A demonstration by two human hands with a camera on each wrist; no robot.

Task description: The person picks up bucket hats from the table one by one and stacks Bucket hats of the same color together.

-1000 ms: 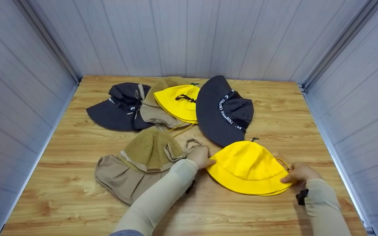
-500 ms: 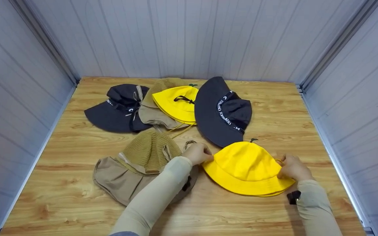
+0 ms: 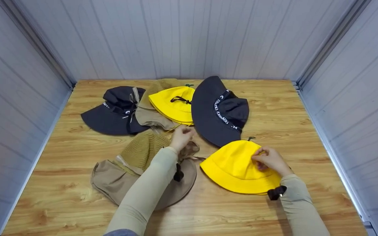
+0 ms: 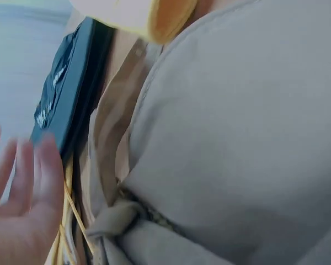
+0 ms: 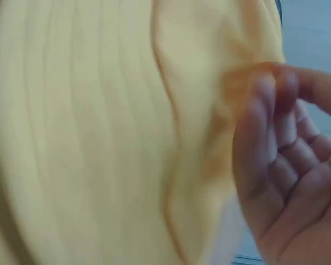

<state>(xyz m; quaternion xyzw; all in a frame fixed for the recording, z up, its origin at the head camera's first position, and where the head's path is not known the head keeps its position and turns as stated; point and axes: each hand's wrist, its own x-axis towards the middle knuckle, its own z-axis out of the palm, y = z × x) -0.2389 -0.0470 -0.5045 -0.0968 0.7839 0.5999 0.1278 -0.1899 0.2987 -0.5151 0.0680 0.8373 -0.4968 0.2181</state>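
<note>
On the right of the head view a yellow bucket hat (image 3: 235, 167) lies on the wooden table. My right hand (image 3: 269, 160) hovers over its crown, fingers loosely bent; in the right wrist view no cloth shows gripped by the fingers (image 5: 254, 132). The tan sun hat (image 3: 143, 150) with a knitted crown and wide brim lies left of it. My left hand (image 3: 180, 139) is above the ties on that hat's far right side. In the left wrist view its fingers (image 4: 44, 176) are extended, beside a knotted fabric tie (image 4: 118, 218), holding nothing.
Behind, a dark wide-brimmed hat (image 3: 205, 111), a second yellow hat (image 3: 169, 103), another tan hat (image 3: 148, 113) and a second dark hat (image 3: 110, 119) overlap in a row. Pale panel walls (image 3: 182, 39) close in the back and sides.
Both hands have left the front yellow hat's brim. My left hand has moved left and farther back; my right hand has moved left over the crown. The hat stays about where it was.
</note>
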